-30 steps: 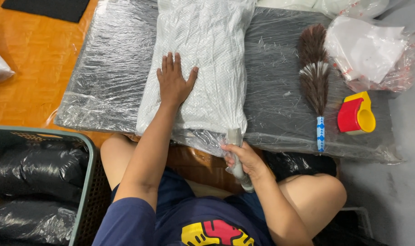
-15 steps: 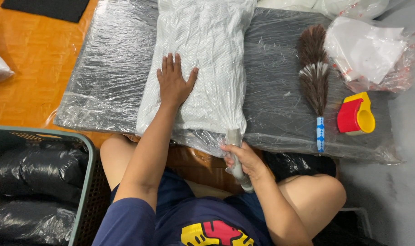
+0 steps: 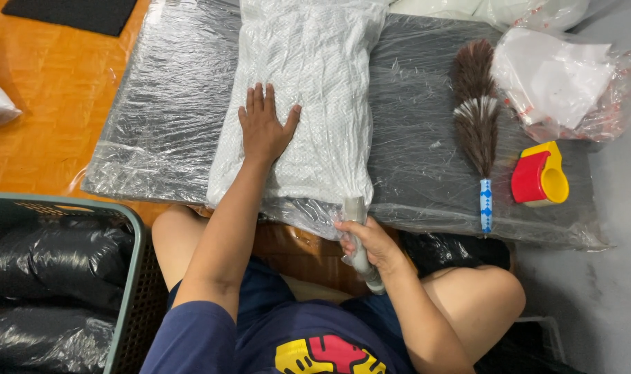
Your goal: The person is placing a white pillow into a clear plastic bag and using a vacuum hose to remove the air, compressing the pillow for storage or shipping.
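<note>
A white fabric bundle sealed in a clear plastic bag (image 3: 315, 90) lies on a low table wrapped in plastic film (image 3: 163, 125). My left hand (image 3: 263, 125) rests flat on the bundle's near left part, fingers spread. My right hand (image 3: 367, 242) is at the table's near edge, closed around a grey tube-like nozzle (image 3: 358, 239) that pokes into the bag's open end. The bag's loose plastic bunches around the nozzle tip.
A brown feather duster (image 3: 476, 118) with a blue and white handle lies right of the bundle. A red and yellow tape dispenser (image 3: 540, 176) and a clear bag of white items (image 3: 557, 76) sit at the table's right. A green crate with black bags (image 3: 52, 277) stands at my left.
</note>
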